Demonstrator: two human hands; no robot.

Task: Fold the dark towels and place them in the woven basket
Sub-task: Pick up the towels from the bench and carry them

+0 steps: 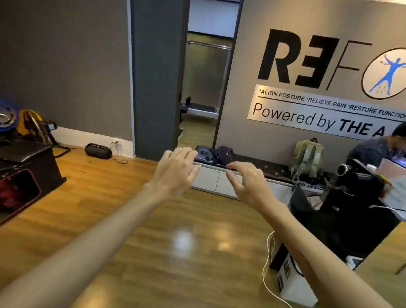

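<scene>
Both my hands are held out in front of me in the air, gripping nothing. My left hand (pixel 176 170) has its fingers spread and loosely bent, palm down. My right hand (pixel 247 181) sits just beside it, apart from it, fingers likewise slack and curved with the thumb hanging under. Neither touches anything.

Under my arms lies a wooden floor (pixel 134 220). Past my fingertips, along the foot of the grey wall, runs a low ledge (pixel 266 167) with white panels below it; a dark bag (pixel 223 154) lies on it near my right fingers, and a green backpack (pixel 307 156) stands upright farther right. The wall above carries large black lettering and a silver sign (pixel 324 116). A doorway (pixel 205 84) opens to the left of it.

On the far left stands a black box (pixel 22 169) with red cloth inside, and near the wall socket a black speaker (pixel 98 151) rests on the floor. At right is a black counter (pixel 348 206) with another person (pixel 381 147) behind it. A white cable (pixel 268 268) trails across the floor beside a white bag (pixel 294 281).

I cannot see the dark towels or the woven basket from here.
</scene>
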